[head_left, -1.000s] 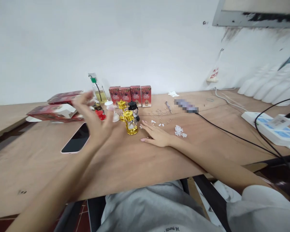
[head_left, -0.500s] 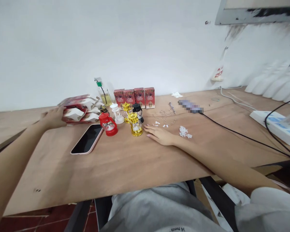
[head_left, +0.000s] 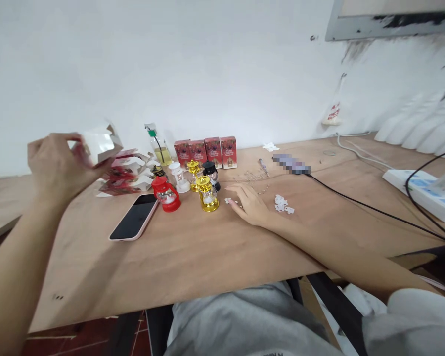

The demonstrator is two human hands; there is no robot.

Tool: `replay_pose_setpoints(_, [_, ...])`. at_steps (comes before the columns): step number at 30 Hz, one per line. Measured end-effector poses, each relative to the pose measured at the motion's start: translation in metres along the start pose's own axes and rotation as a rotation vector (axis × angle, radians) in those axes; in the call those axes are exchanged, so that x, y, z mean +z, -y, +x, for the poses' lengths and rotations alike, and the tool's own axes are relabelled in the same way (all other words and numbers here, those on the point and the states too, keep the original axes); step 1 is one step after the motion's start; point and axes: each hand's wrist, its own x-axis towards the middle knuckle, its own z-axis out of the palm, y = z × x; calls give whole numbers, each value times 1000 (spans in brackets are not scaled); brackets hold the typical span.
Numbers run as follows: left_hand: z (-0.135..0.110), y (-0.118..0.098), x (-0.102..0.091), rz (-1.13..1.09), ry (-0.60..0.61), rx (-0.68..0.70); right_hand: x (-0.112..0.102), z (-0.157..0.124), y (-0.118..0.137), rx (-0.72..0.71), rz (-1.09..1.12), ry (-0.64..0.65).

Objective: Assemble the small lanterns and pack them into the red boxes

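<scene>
My left hand [head_left: 57,165] is raised at the left, closed around an open cardboard box [head_left: 101,146] whose pale inside faces right. Below it lie several more red boxes [head_left: 128,173] with open flaps. On the table near the middle rests my right hand [head_left: 250,203], fingers stretched out and holding nothing visible. Small white pieces [head_left: 229,200] lie at its fingertips. Close by on its left stands a gold lantern [head_left: 207,195], with a red lantern [head_left: 165,194], a white lantern [head_left: 179,177], a black lantern [head_left: 211,173] and another gold lantern [head_left: 194,173] around it.
A phone [head_left: 134,217] lies left of the lanterns. Several upright red boxes [head_left: 228,152] and a pump bottle [head_left: 161,148] stand at the back. Bent wires [head_left: 257,178], white cut pieces [head_left: 282,203], a cabled device [head_left: 291,164] and a power strip [head_left: 426,193] occupy the right.
My left hand has lifted a box up off the pile of red boxes. My right hand has shifted slightly right, its fingers now bent a little over the small white pieces.
</scene>
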Motion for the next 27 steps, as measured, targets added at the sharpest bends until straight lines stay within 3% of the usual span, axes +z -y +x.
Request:
replay_pose_setpoints(2, [-11,-31,2,-44,-107,107,-3,-1,4,-48,22,-105])
replay_pose_setpoints(4, [-28,-65,11,-190,-21,282,-5,-2,7,-107,54,-190])
replay_pose_setpoints(7, [-56,-110,31,-295,208,649,-6,-5,9,-158,115,-244])
replay_pose_setpoints(10, [-77,-140,49,-311,324,773,-6,-7,7,-171,173,-235])
replay_pose_setpoints(15, [-102,-149,63,-264,212,708,-6,-9,8,-121,298,-198])
replay_pose_setpoints(22, [-130,-143,79,-215,-157,998,-1,-9,18,-89,409,-248])
replay_pose_setpoints(27, [-136,-149,83,-97,-170,1093,-7,-5,18,-116,256,-293])
